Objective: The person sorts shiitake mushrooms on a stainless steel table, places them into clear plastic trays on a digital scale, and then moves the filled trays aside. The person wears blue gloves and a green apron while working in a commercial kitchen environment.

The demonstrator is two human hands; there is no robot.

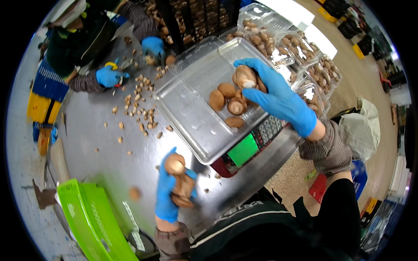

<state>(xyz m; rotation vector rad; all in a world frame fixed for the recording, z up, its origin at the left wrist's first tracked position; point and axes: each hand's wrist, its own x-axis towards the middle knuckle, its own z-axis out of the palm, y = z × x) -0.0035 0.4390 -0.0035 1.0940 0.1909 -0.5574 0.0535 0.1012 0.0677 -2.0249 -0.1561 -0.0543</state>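
In a blue glove, my right hand (274, 94) is closed around some brown mushrooms (245, 77) over the right side of a clear plastic tray (186, 120). Several loose mushrooms (217, 100) lie in the tray beneath it. The tray rests on a weighing scale (243, 149) with a lit green display and a keypad. My left hand (166, 192), also gloved, cups several mushrooms (183, 186) above the steel table (137, 166), just in front of the tray. One pale cut stem faces up there.
A co-worker's gloved hands (111, 76) are across the table among scattered stem pieces (143, 107). A black crate (196, 19) of mushrooms stands behind the tray. Filled clear packs (300, 47) are stacked at right. A green plastic basket (91, 222) sits at lower left, near a blurred brown object (134, 193).
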